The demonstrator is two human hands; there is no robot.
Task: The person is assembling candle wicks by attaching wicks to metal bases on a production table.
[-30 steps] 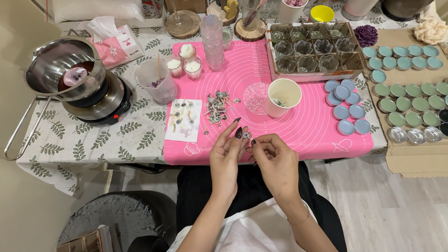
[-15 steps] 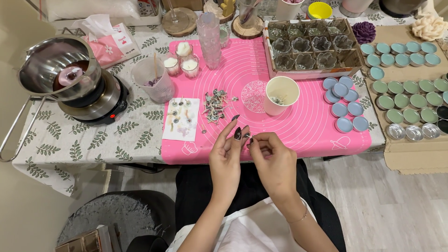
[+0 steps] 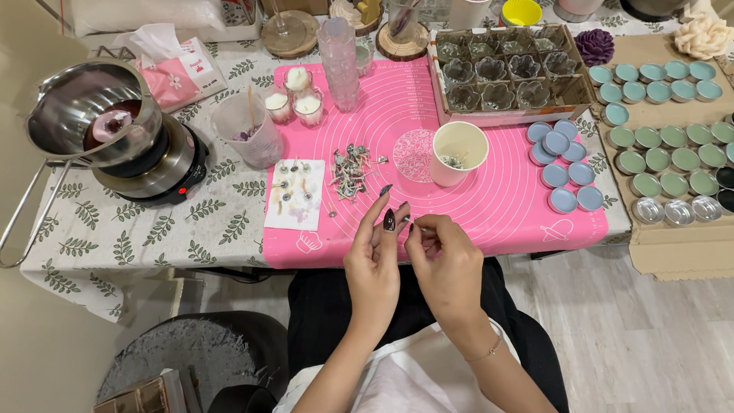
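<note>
Glossy metal pot (image 3: 84, 107), smooth pink silicone-looking mat (image 3: 489, 183), paper cup (image 3: 457, 153).

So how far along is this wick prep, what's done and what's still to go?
Looks done: several wick tabs sit in rows on the white sheet, and three small glasses hold white wax. In hand: the left hand and right hand meet over one small piece at the pink mat's edge. Left: the loose pile of wick tabs and the empty silver tins.

head view: worn on the seated person's head | faces steeply down and forward over the lap | near the bench (image 3: 191, 222) edge | takes in the pink mat (image 3: 497, 206) | single view, nothing shared
</note>
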